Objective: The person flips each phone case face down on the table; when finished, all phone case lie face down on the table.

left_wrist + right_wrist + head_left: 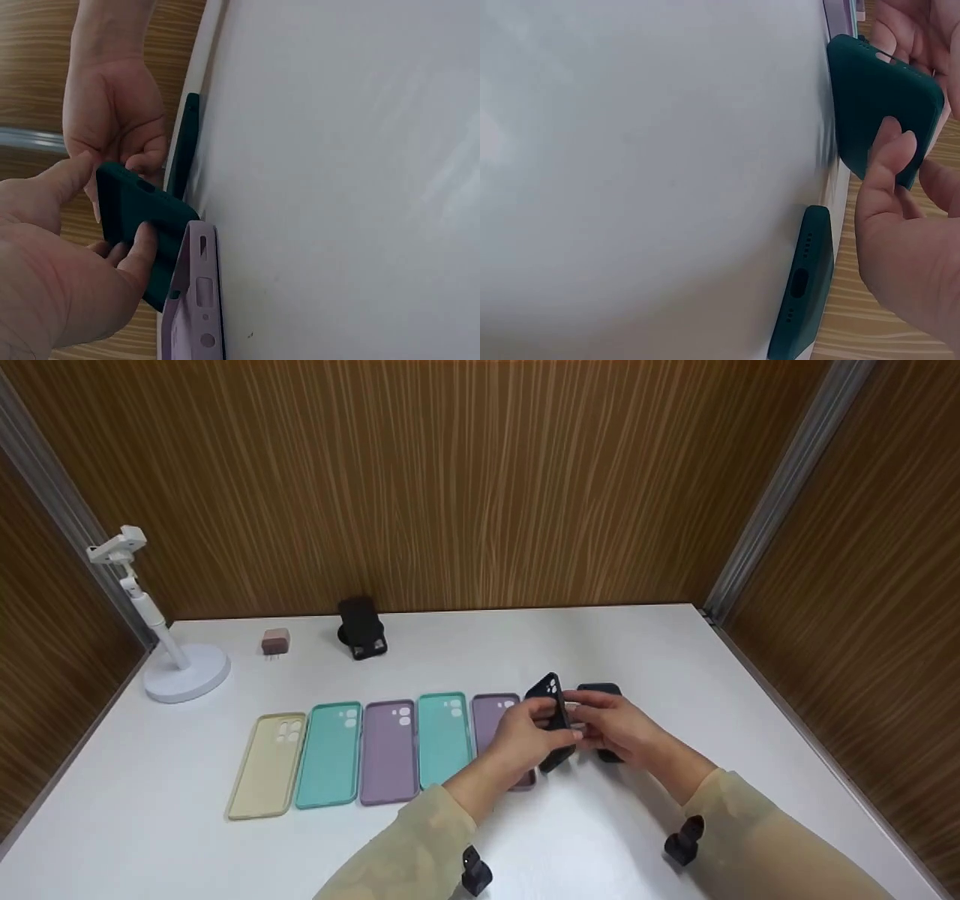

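Note:
Both hands hold one dark green phone case tilted up on its edge above the white table. My left hand grips it from the left, thumb on top and fingers underneath. My right hand pinches its other side. A second dark case lies flat on the table just behind the right hand, also seen in the right wrist view. To the left, a purple case is partly hidden under the left hand.
A row of cases lies flat: yellow, teal, purple, teal. At the back stand a white phone stand, a small brownish plug and a black object. Wood-panel walls enclose the table.

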Action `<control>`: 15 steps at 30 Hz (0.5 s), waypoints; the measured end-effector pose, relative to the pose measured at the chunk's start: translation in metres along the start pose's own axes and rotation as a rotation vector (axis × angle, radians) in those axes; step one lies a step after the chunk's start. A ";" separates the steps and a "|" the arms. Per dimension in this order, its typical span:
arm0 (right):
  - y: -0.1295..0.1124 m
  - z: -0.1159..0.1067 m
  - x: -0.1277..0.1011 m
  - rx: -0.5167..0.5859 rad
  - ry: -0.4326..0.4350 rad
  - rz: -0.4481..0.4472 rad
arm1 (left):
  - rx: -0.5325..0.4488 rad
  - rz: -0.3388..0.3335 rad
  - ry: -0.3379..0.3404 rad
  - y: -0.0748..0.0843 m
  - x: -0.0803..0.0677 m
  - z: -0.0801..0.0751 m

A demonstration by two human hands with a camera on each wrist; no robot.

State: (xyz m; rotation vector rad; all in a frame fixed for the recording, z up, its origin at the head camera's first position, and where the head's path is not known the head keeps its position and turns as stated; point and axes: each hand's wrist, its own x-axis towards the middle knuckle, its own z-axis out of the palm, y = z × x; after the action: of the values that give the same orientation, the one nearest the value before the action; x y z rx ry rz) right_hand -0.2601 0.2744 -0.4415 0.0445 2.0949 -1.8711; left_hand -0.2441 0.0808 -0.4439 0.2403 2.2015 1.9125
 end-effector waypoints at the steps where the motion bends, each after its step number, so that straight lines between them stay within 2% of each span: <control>1: -0.001 0.000 0.000 -0.001 0.003 0.001 | -0.023 -0.011 0.008 0.001 0.000 0.000; 8: -0.002 0.002 0.002 -0.016 -0.002 0.010 | -0.074 -0.062 0.064 0.005 0.001 0.001; 15: -0.003 0.004 0.003 -0.022 -0.003 0.009 | -0.129 -0.119 0.060 0.010 0.000 -0.001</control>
State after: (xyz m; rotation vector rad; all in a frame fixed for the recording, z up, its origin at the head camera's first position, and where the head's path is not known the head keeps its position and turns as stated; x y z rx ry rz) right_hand -0.2630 0.2696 -0.4395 0.0466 2.1091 -1.8419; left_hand -0.2442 0.0808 -0.4342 0.0298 2.0672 2.0103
